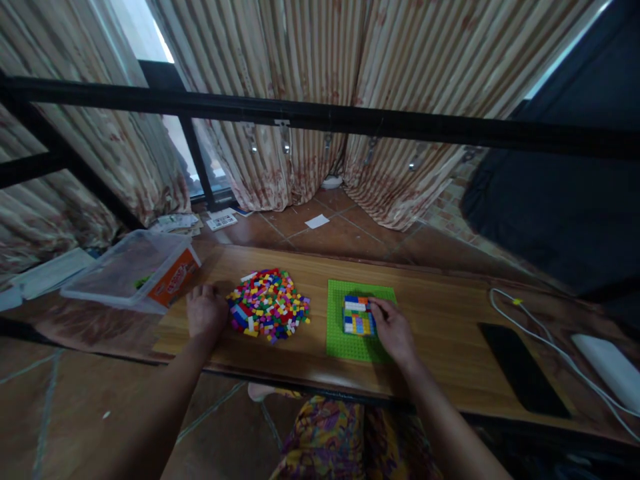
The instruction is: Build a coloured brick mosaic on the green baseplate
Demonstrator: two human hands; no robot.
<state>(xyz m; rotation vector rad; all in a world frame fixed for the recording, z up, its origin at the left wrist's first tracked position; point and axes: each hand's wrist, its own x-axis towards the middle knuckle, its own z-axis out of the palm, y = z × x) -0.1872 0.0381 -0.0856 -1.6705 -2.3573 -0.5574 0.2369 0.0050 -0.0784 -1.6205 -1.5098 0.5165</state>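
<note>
My right hand has its thumb and forefinger pinched at the upper right corner of a square build of bricks, on a small building brick mostly hidden by the fingertips. White, blue, yellow, orange and green bricks make up this build, which sits on a green studded baseplate. Farther left, a heap of loose, many-coloured building bricks lies on the wooden table. My left hand rests against the heap's left edge, fingers curled under. What it holds, if anything, is hidden.
An open clear plastic box with an orange label stands at the table's left end. On the right lie a black flat slab, a white cable and a white device. A dark metal bar crosses before the curtains.
</note>
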